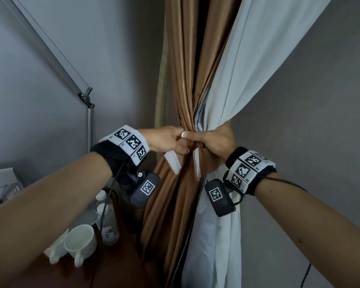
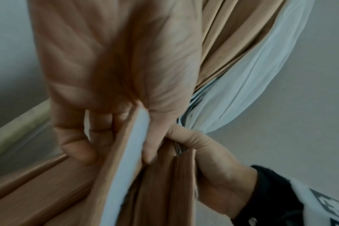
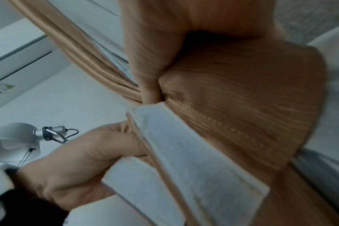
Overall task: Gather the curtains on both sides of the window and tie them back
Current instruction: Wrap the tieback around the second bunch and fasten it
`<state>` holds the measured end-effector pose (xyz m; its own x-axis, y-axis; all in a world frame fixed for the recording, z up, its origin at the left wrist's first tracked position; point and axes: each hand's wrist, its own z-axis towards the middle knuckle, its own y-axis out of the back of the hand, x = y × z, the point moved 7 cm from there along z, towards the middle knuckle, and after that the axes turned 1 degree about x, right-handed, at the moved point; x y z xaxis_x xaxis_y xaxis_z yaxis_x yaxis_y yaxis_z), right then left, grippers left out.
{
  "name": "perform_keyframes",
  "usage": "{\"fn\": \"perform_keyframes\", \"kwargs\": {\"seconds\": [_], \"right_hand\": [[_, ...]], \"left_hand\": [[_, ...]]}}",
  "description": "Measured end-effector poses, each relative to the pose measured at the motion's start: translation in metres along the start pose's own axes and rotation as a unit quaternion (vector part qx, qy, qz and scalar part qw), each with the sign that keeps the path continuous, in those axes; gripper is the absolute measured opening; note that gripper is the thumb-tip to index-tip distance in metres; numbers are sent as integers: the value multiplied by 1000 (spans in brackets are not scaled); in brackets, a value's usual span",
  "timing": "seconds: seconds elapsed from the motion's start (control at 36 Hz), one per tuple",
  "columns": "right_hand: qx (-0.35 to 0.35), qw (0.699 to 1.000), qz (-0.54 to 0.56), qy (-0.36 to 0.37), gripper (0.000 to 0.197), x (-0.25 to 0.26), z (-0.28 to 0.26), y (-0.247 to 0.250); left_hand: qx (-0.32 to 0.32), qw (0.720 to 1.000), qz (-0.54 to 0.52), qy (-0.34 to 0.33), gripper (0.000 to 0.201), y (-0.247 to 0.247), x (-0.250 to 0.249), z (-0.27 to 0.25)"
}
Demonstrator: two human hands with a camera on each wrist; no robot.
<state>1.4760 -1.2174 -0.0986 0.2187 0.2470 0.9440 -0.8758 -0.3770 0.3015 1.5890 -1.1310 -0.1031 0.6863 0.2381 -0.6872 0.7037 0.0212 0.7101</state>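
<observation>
Together, both hands met at the pinched waist of the gathered curtains. The left hand (image 1: 168,139) had its fingers curled round the brown curtain (image 1: 181,65) and one end of the tie-back strap (image 1: 173,163) — the strap's white inner face hung loose below the knuckles. The right hand (image 1: 215,140) gripped the bundle from the other side, thumb stretched across to touch the left hand, fingers wrapped behind the white lining curtain (image 1: 243,65) and out of sight. A second strap end (image 1: 197,165) dangled just below the right thumb. Above the grip the two cloths fanned apart; below it they fell in loose folds against the grey wall (image 1: 320,113).

Off to the left stood a lamp arm (image 1: 50,50), and lower down a table (image 1: 116,267) carried two white cups (image 1: 79,242) lying on their sides, two clear bottles (image 1: 108,223) just behind them, and a stack of magazines (image 1: 2,183) farther left.
</observation>
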Motion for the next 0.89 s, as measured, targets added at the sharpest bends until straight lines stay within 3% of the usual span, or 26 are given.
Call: {"fn": "perform_keyframes", "kwargs": {"seconds": [0.06,0.17,0.25,0.36,0.5,0.69,0.89], "right_hand": [[-14,1000,-19,-9,135,0,0,-3],[-49,998,-39,-6,126,-3,0,-2],[-50,998,-27,-4,125,-6,2,-2],[-69,998,-7,7,112,-9,6,1],[-107,994,-4,19,111,-11,9,3],[-108,993,-38,7,101,-10,10,5],[-111,993,-39,-2,108,-13,8,7]], "left_hand": [[-10,999,31,-1,21,3,0,0],[-11,999,47,7,44,7,4,-1],[-36,996,85,5,43,11,7,-2],[-118,987,96,-45,7,14,5,-12],[-174,978,44,-103,34,8,1,-25],[-154,982,-28,-107,42,-5,-17,-19],[-124,985,-70,-95,40,-11,-11,-16]]}}
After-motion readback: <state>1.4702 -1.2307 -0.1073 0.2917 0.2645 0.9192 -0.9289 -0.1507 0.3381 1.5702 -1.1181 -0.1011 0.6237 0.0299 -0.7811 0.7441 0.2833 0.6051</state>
